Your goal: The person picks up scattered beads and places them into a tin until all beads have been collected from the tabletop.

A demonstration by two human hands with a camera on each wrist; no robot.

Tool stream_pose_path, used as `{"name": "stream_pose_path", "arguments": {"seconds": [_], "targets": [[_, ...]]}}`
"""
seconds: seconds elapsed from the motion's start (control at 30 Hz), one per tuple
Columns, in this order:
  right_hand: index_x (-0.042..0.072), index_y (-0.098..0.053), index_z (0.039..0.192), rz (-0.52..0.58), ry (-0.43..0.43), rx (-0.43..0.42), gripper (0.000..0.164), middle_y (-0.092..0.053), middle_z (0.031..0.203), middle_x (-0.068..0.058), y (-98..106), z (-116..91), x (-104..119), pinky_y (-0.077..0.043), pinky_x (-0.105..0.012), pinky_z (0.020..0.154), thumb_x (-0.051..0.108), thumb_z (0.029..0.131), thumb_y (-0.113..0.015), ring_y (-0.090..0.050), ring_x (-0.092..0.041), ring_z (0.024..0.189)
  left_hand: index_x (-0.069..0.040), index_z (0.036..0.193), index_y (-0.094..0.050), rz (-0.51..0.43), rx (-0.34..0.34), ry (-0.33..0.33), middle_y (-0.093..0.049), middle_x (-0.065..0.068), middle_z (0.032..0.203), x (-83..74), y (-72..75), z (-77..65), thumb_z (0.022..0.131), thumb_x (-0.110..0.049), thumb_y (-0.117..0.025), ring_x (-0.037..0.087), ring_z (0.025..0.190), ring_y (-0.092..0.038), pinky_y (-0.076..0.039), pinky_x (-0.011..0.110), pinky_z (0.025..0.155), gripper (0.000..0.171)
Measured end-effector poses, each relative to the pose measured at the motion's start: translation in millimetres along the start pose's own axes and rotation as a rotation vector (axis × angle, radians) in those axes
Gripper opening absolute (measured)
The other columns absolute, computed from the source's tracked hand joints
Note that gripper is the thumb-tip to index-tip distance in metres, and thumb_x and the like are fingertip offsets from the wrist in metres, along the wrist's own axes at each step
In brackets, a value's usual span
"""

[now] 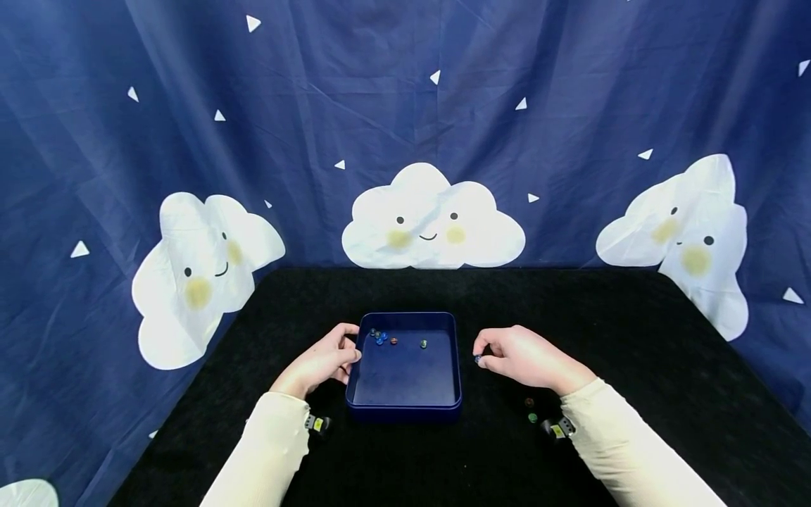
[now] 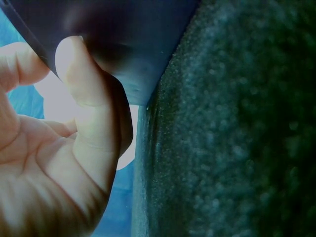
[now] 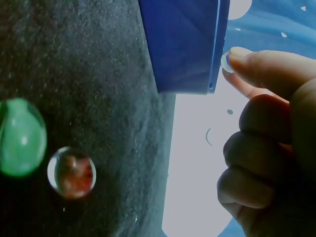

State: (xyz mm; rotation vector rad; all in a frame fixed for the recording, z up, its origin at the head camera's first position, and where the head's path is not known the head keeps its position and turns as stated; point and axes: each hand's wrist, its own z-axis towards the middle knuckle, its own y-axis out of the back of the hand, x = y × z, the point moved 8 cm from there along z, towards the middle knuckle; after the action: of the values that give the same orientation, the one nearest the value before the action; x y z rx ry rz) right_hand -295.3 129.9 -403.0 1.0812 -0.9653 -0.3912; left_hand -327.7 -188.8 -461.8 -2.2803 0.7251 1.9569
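Note:
A navy blue rectangular box [image 1: 405, 380] with low walls sits on the black cloth. Several blue marbles [image 1: 383, 337] cluster near its back left corner, with an orange marble [image 1: 394, 341] beside them and a greenish one [image 1: 424, 344] farther right. At the box's left wall, my left hand [image 1: 324, 358] holds the side between thumb and finger. To the right of the box, my right hand [image 1: 522, 355] pinches a small bluish glass marble [image 3: 226, 62] between thumb and index finger, its other fingers curled. The marble is above the cloth, outside the box in the head view.
A green marble [image 3: 22, 138] and a clear marble with red inside [image 3: 72, 173] lie on the black cloth [image 1: 494, 451] near my right wrist. Behind the table hangs a blue curtain [image 1: 380, 91] with white clouds and triangles.

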Motion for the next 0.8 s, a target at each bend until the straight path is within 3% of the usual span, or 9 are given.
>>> {"name": "stream_pose_path", "arguments": {"seconds": [0.8], "targets": [[0.028, -0.067, 0.097, 0.005, 0.049, -0.013, 0.008, -0.038, 0.058, 0.017, -11.7, 11.5, 12.8, -0.042, -0.024, 0.055, 0.024, 0.091, -0.073, -0.038, -0.001, 0.050, 0.000, 0.143, -0.035, -0.006, 0.003, 0.004, -0.050, 0.012, 0.091, -0.5, -0.7, -1.2, 0.092, -0.003, -0.057, 0.021, 0.066, -0.055, -0.056, 0.036, 0.058, 0.056]]}}
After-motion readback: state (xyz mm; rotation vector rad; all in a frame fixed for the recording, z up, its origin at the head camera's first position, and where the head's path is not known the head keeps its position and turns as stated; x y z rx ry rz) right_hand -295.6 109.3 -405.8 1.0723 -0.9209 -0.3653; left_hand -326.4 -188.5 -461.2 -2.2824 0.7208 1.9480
